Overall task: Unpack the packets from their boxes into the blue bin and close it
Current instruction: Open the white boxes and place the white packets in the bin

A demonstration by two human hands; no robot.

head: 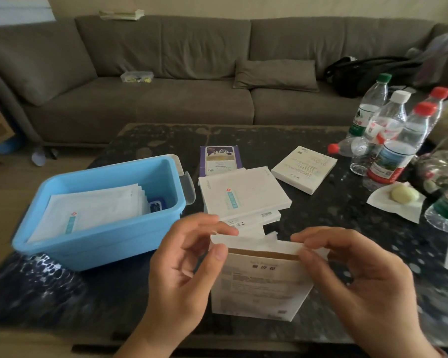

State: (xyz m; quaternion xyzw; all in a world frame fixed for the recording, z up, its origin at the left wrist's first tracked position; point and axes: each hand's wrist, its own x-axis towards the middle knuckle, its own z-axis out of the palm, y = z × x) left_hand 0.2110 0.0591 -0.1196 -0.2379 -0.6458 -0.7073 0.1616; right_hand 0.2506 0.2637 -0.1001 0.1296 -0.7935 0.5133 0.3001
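1. A person sits at a dark speckled desk [334, 210], seen from a head camera looking down at both bare hands.
2. The left hand [181, 270] and right hand [357, 275] hold a white box [259, 288] upright at the desk's near edge. Its top flap is open.
3. The left thumb and fingers [219, 253] pinch the box's top left corner. The right fingers [311, 241] pinch the top right edge of the opening. Both hands are curled around the box.
4. The blue bin [93, 244] stands open on the left, just beside the left hand. It already contains a stack of white packets [93, 210] and a small dark blue item.
5. The bin's lid is not clearly visible.
6. Behind the held box lies a stack of white boxes [243, 197], a purple box [221, 160] and one more white box [304, 169] farther right.
7. Water bottles [396, 133] stand at the right edge; a grey sofa [166, 81] is behind.
8. Judgement: the task is partly done. The held box still needs emptying, possibly others too, and the bin still needs closing.
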